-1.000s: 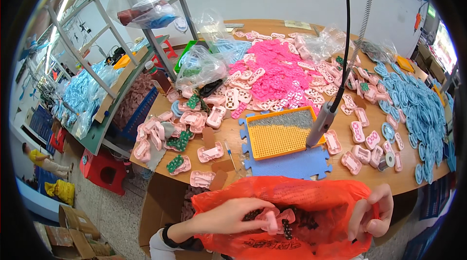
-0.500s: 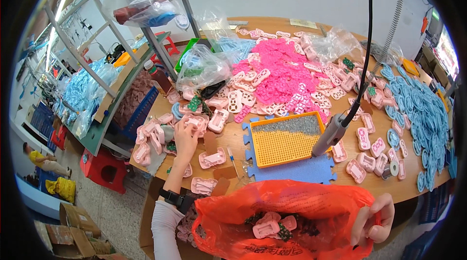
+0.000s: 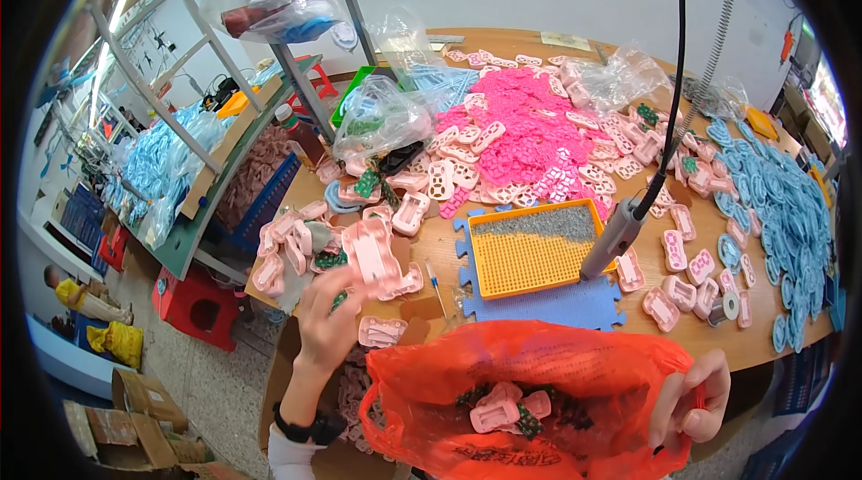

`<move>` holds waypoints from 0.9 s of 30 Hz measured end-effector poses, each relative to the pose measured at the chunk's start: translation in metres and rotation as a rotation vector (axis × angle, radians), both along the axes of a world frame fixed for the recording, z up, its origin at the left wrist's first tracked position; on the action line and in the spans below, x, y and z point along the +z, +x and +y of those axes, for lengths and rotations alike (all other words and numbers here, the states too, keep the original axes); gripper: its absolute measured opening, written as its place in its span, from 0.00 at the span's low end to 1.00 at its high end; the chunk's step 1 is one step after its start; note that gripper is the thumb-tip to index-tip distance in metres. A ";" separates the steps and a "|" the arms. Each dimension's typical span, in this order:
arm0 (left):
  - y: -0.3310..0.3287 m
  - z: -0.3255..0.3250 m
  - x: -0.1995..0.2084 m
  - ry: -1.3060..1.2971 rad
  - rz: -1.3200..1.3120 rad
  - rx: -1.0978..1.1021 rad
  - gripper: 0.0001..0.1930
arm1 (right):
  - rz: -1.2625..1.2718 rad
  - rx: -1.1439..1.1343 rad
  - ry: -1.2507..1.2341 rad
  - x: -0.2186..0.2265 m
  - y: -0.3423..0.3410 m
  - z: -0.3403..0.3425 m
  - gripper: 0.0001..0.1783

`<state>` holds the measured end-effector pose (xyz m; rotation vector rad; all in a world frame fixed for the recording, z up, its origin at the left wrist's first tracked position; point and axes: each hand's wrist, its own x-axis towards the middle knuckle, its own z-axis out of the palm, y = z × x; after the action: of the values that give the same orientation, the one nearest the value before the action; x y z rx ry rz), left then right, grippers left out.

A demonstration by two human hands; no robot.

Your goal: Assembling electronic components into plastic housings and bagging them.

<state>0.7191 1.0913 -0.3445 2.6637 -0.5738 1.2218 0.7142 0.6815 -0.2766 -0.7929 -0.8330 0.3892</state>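
My left hand [image 3: 327, 317], slightly blurred, pinches a light pink plastic shell [image 3: 370, 251] by its lower end, left of the bag. The shell is raised over the near left part of the table. At the lower right, my right hand [image 3: 696, 401] is closed on the rim of a red plastic bag [image 3: 539, 345], keeping its mouth spread. Several pink shells [image 3: 496, 414] and dark green patterned pieces [image 3: 528, 423] lie inside the bag. More pink shells [image 3: 289, 242] are heaped on the table beyond my left hand.
A yellow tray [image 3: 536, 278] of small grey parts sits on a blue foam mat [image 3: 539, 309]. An electric screwdriver [image 3: 612, 242] hangs over its right edge. Bright pink pieces [image 3: 530, 121] fill the table's middle; blue rings [image 3: 777, 220] cover the right. A box [image 3: 285, 363] stands below the table edge.
My left hand has come back from the shell heap toward me and the bag, lifting a pink shell. My right hand still grips the bag's rim.
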 end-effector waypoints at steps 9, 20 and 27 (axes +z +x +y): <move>-0.092 -0.074 0.061 -0.442 0.561 -0.699 0.07 | 0.044 0.034 -0.047 0.002 -0.006 -0.002 0.19; 0.013 -0.060 -0.011 -0.619 0.778 -0.190 0.10 | -0.016 -0.015 -0.019 0.000 -0.005 -0.005 0.18; 0.125 0.056 -0.101 -0.305 0.642 0.474 0.30 | 0.009 -0.031 -0.022 -0.002 0.001 0.000 0.18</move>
<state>0.8438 1.1476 -0.4454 2.7562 0.3251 0.4000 0.7148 0.6816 -0.2784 -0.8226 -0.8083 0.3750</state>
